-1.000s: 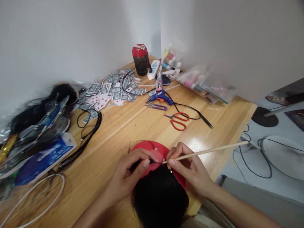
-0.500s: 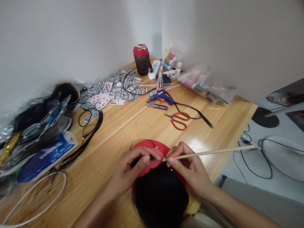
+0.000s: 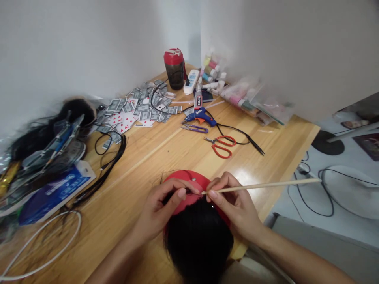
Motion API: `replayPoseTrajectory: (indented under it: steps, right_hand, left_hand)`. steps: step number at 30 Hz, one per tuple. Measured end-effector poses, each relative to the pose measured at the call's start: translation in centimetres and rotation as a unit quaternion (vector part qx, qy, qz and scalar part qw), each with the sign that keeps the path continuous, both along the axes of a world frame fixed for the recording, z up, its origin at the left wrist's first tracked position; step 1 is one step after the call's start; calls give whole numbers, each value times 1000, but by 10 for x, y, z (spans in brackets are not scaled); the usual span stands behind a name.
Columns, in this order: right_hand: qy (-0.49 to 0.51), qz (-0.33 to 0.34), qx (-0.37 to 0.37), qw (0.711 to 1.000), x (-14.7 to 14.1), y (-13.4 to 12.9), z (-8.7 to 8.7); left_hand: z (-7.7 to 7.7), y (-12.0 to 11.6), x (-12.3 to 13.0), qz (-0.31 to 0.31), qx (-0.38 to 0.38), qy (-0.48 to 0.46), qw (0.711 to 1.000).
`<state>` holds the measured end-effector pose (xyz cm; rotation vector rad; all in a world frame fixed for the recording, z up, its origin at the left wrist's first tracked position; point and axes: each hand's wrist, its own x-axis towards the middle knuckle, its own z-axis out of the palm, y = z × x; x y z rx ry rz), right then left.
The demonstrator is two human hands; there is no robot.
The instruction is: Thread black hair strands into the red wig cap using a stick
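Red cap (image 3: pixel 189 177), black hair (image 3: pixel 198 244), pale stick (image 3: pixel 266 184) (bamboo-coloured), blue glue gun (image 3: pixel 199 116)

The left hand (image 3: pixel 161 209) is pinching strands of black hair (image 3: pixel 198 240) at a red dome (image 3: pixel 192 182), while the right hand (image 3: pixel 233 205) is gripping a thin wooden stick (image 3: pixel 260 186), its tip reaching the left fingertips (image 3: pixel 182 193). Red-handled scissors (image 3: pixel 221 146) and a blue glue gun (image 3: pixel 199 117) are lying farther along the wooden table (image 3: pixel 166 157).
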<state>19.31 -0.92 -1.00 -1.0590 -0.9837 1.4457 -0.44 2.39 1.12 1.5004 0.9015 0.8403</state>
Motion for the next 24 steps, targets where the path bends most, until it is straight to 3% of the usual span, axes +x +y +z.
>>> replayPoseTrajectory:
  steps: [12,24]
  right_hand:
    - [4,46,1,999,5,4,2]
    - [-8,54,-28,998,9,7,5]
  left_hand:
    - [0,1,-3,-9,-33,-13,999]
    - [0,0,0,-6,35,30,999]
